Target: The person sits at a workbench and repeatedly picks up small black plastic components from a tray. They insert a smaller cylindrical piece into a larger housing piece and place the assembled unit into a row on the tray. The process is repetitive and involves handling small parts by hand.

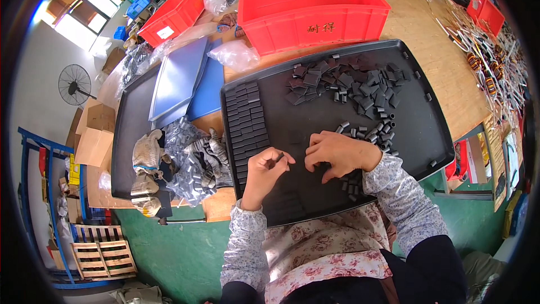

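Observation:
A large black tray [281, 129] lies on the table before me. My left hand [264, 173] is closed over its lower left part, a small black piece [279, 157] pinched between thumb and fingers. Just right of it, my right hand [340, 155] hovers low with curved fingers apart; the space under its palm is dark and partly hidden. Along the tray's left side, black rectangular pieces [247, 126] lie in close rows. A loose heap of flat black pieces [351, 81] spreads at the far side. Small black tubes [382, 132] are scattered beyond and beside my right wrist.
Behind the tray stands a big red bin [315, 28]; another red bin [177, 14] is farther left. A second black tray [132, 101] holds blue-grey panels [180, 79], work gloves [147, 155] and a clear bag of parts [188, 177]. Wire bundles [478, 50] crowd the right.

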The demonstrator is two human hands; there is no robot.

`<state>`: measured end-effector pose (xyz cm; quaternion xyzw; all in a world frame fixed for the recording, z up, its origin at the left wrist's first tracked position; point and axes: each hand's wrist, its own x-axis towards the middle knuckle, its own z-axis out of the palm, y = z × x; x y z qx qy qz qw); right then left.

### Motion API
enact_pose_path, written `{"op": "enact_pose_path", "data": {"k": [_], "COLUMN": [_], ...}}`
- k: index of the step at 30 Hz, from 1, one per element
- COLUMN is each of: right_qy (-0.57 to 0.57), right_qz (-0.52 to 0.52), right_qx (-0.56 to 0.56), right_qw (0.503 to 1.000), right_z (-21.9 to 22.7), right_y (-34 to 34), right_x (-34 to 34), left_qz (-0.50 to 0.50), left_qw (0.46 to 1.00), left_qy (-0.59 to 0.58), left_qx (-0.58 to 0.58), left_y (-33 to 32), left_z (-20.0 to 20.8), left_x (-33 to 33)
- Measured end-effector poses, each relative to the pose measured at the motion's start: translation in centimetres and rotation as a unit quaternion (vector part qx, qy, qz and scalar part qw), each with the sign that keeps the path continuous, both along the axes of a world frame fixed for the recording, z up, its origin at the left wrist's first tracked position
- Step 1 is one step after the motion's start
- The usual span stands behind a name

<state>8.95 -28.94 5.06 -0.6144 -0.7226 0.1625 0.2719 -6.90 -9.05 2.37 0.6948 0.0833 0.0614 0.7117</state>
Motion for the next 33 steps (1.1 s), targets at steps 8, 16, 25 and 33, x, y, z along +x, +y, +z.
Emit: {"op": "enact_pose_path", "data": {"k": [8, 16, 25, 33], "right_qy": [0.051, 0.023, -0.079, 0.209], "right_qz": [-0.084, -0.035, -0.212, -0.145], "right_qx": [0.004, -0.069, 0.006, 0.104], "right_qw": [0.995, 0.997, 0.974, 0.961], "right_z": [-0.7, 0.4, 0.1, 0.3], "right_y": [0.3, -0.1, 0.0, 1.1], "right_x": [0.5, -0.4, -1.1, -1.9], "left_qz": [0.046, -0.020, -0.005, -0.003], "left_qw": [0.997, 0.998, 1.000, 0.997], "left_qy": [-0.032, 0.057, -0.021, -0.037], "left_qx": [-0.049, 0.009, -0.007, -0.062], "left_y": [-1.8, -0.5, -1.4, -1.3], "left_z": [1.1, -0.4, 0.2, -0.1], "left_x": [-0.1, -0.8, -0.4, -0.2]}}
